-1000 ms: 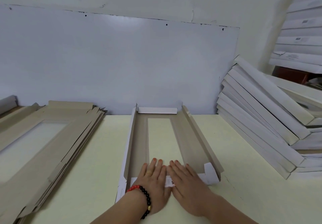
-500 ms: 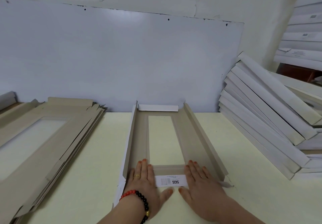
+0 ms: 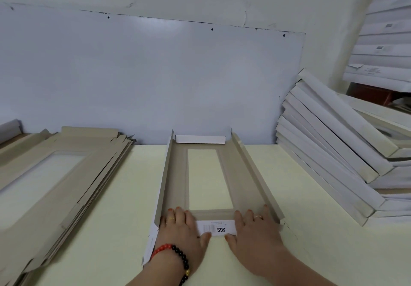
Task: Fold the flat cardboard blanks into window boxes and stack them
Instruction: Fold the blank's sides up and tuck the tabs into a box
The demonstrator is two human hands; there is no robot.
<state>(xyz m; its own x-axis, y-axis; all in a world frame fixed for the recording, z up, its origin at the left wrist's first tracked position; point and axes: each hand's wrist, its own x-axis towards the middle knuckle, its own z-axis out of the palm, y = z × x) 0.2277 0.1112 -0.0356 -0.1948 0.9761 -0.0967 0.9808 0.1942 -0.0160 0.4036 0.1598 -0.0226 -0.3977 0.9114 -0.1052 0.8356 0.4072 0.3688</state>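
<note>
Now left hand [image 3: 181, 230] and right hand [image 3: 255, 230], fingers flat, press near end flap [image 3: 216, 228] of half-folded window box [image 3: 178, 174], lower centre; uneven pressure risks crooked crease, side walls springing out.

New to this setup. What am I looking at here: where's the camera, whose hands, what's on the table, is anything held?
There is no robot. One wide-angle camera on a person's head looks forward and down at the table. The left hand, with a bead bracelet, and the right hand press flat on the near end of a half-folded box, either side of its white printed flap. The long sides of the box stand up and its window shows the tabletop. Nothing is gripped; the fingers lie straight. A pile of flat blanks lies to the left, and finished white boxes lean stacked on the right.
</note>
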